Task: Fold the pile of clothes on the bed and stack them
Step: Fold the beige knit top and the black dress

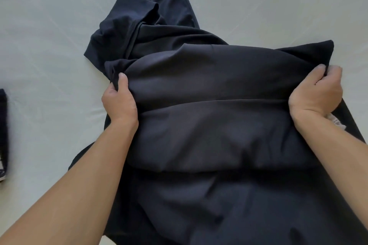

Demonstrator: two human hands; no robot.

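Note:
A dark navy T-shirt [209, 89] lies across the pale bed sheet [49, 36] in the middle of the head view. A sleeve and a bunched part stick out at its far left. My left hand [119, 101] pinches the shirt's left edge, thumb on top. At the right edge my right hand [316, 93] grips the cloth near a corner. Between both hands the fabric is lifted and billows in a fold over the lower part of the shirt. A scrap of white cloth [336, 121] shows under my right wrist.
Another dark garment [3, 125] with a light patterned bit lies at the left edge of the frame, mostly cut off. The pale sheet stretches around the shirt at the far side and at the left.

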